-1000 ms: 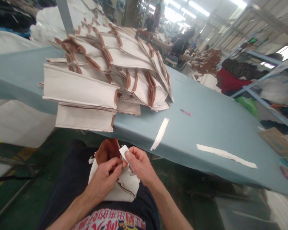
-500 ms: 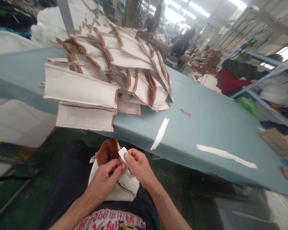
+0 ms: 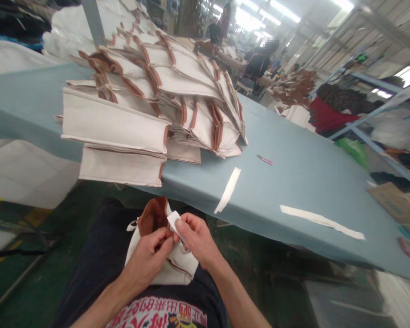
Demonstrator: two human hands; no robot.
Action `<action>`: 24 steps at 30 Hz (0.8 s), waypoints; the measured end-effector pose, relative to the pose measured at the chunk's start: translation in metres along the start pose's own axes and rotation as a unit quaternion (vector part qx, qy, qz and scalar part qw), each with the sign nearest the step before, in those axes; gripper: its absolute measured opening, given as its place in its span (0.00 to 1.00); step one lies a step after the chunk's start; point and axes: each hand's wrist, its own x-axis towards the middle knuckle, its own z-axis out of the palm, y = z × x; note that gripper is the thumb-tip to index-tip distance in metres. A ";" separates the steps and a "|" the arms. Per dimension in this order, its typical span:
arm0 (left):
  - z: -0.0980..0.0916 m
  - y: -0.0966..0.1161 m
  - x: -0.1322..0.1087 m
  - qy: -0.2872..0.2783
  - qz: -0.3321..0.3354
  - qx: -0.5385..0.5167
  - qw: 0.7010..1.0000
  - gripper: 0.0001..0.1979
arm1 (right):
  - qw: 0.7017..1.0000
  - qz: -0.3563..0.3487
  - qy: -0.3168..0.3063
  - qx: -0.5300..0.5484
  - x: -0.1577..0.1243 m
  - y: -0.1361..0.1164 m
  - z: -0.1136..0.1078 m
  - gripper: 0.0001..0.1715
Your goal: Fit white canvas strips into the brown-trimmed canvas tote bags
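A white bag with a brown lining [image 3: 181, 272] rests on my lap, its mouth facing up and away from me. My left hand [image 3: 153, 253] pinches the bag's rim, with thumb and forefinger pressed together at the near side of the opening. Close beside it, my right hand [image 3: 195, 237] grips a short white strip [image 3: 173, 220] between thumb and fingers, against the same edge of the bag. The fingertips of both hands almost meet. What lies under the right fingers is partly hidden.
A large pile of white, brown-edged bags [image 3: 187, 77] covers the table's left part. On the blue-green tabletop [image 3: 276, 182] lie two white strips [image 3: 228, 191] and a small pink-handled tool [image 3: 265, 160]. A cardboard piece [image 3: 396, 202] is at the right. Another person [image 3: 258, 64] sits far back.
Both hands stay at the bag's rim with almost no movement. The white strip has shifted very slightly, and the view has moved a touch.
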 end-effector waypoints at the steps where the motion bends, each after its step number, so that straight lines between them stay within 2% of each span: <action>1: 0.000 0.000 0.000 -0.001 0.000 -0.001 1.000 0.17 | 1.000 0.001 0.000 0.000 0.000 0.000 0.000 0.39; 13: 0.003 -0.002 -0.007 0.000 -0.017 -0.015 1.000 0.17 | 1.000 0.019 -0.003 0.000 -0.001 0.010 0.001 0.37; 24: 0.002 -0.004 -0.009 -0.007 -0.018 -0.019 1.000 0.19 | 0.999 0.034 0.028 -0.018 0.009 0.030 -0.008 0.35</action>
